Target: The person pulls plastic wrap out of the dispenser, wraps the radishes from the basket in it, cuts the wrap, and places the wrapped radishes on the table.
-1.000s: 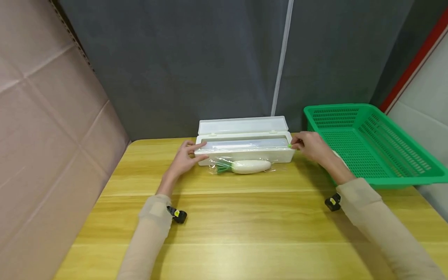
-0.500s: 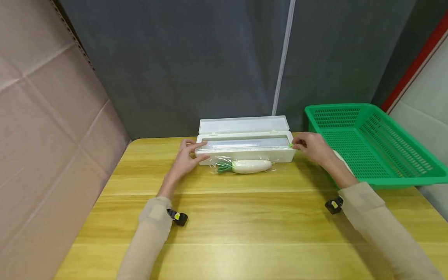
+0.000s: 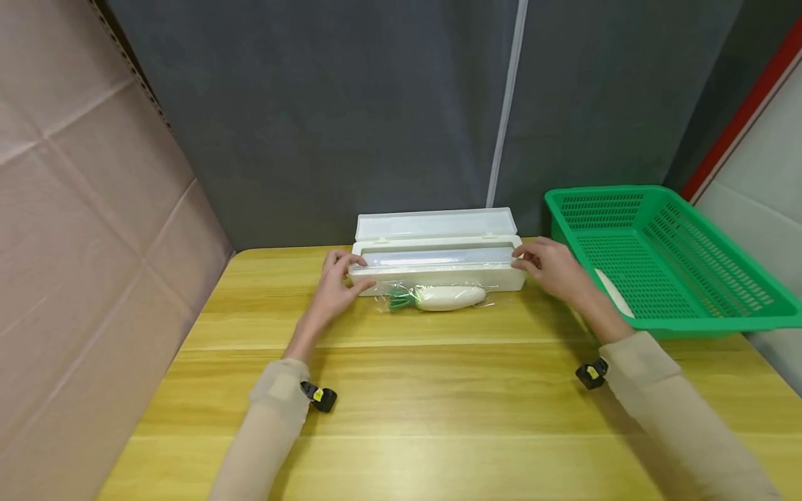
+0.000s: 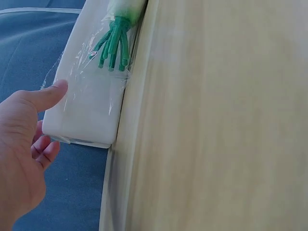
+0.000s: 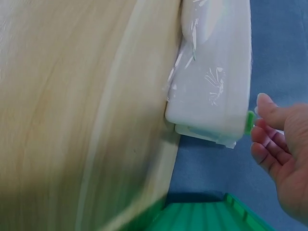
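Observation:
A white cling film dispenser (image 3: 495, 280) stands at the table's back edge with its lid (image 3: 435, 224) raised. My left hand (image 3: 332, 289) holds its left end, thumb on the front face and fingers curled round the end in the left wrist view. At the right end, my right hand (image 3: 551, 268) has thumb and forefinger at a small green slider cutter (image 5: 250, 122) on the dispenser's edge; the fingers hide it in the head view. In front lies a white radish (image 3: 450, 298) with green stalks (image 4: 115, 43), under clear film (image 4: 96, 82) that runs from the dispenser.
To the right stands a green plastic basket (image 3: 702, 323) with slotted walls. A white, pointed thing (image 3: 614, 293) shows at its near left side. The wooden table (image 3: 438, 403) spreads out in front, and a dark grey curtain (image 3: 313, 125) hangs behind.
My right hand has shifted slightly left along the dispenser's edge, and its fingers now cover the green slider. More of the white thing in the basket shows. The left hand has barely moved.

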A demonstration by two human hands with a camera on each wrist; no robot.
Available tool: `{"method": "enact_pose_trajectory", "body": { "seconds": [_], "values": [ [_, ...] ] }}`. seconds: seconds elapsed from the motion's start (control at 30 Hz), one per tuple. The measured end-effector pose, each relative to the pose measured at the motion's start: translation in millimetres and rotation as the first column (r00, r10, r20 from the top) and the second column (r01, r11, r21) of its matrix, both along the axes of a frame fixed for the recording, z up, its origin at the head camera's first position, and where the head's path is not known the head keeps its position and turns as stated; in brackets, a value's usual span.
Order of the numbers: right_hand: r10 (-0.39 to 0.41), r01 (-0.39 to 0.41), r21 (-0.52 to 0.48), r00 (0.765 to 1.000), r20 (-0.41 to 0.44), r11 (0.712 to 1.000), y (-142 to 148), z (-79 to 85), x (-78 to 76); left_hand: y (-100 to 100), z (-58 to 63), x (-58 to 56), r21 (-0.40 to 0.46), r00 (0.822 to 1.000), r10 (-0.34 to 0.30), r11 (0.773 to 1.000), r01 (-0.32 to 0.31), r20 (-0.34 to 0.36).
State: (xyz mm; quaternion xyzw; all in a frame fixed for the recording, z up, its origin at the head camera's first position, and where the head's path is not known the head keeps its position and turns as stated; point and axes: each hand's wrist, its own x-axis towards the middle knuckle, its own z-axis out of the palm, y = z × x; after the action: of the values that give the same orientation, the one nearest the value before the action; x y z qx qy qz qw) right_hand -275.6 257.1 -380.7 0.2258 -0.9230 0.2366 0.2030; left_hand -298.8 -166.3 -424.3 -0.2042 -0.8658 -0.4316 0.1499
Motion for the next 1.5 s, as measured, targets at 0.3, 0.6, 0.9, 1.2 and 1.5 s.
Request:
{"method": "enact_pose_trajectory", "body": {
  "seconds": [0.3, 0.6, 0.9, 1.2, 1.5],
  "values": [
    [0.030, -0.030, 0.007, 0.999, -0.040, 1.000, -6.4, -7.5, -4.0, 2.2, 0.8, 5.7, 0.022, 0.997, -0.036, 0.999, 0.037, -0.062],
    [0.026, -0.026, 0.002, 0.999, -0.039, 1.000, -6.0, -9.4, -4.2, -1.2, 5.0, 7.4, 0.034, 0.996, -0.078, 0.996, 0.080, -0.045],
    [0.021, -0.020, 0.013, 0.999, -0.038, 1.000, -6.1, -11.3, -4.6, -5.6, 2.5, 7.9, 0.017, 0.993, -0.119, 0.993, 0.120, -0.026],
    [0.008, -0.008, -0.014, 0.999, -0.035, 1.000, -6.5, -13.7, -2.1, -6.1, 2.5, 9.4, -0.007, 0.991, -0.134, 0.991, 0.134, -0.021],
    [0.022, -0.022, -0.011, 0.998, -0.052, 1.000, -7.0, -15.6, 2.0, -6.0, 4.2, 11.1, -0.007, 0.991, -0.132, 0.991, 0.132, -0.020]
  ]
}}
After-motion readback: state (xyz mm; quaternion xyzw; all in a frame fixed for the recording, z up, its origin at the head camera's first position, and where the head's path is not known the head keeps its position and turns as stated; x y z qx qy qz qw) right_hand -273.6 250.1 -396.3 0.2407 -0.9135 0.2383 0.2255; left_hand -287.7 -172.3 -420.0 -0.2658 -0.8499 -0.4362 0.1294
